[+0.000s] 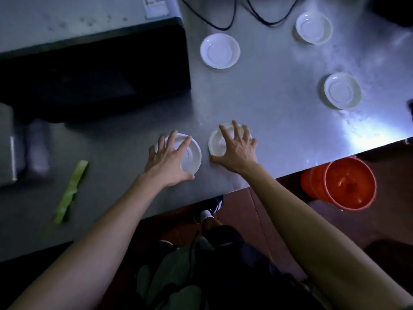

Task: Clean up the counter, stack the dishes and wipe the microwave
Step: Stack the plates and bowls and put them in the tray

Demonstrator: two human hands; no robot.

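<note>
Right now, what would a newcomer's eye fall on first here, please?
Two hands near the steel counter's front edge: the left hand and right hand each spread over a white saucer. Three more saucers lie apart beyond them, beside the dark microwave. On the floor to the right, orange buckets stand out.

The sticker (pixel 156 6) on the microwave (pixel 89 63) is too blurred to read.

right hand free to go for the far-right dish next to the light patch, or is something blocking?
Probably not yet: the right hand is spread over a near dish. The counter toward the far-right dish looks unobstructed.
</note>
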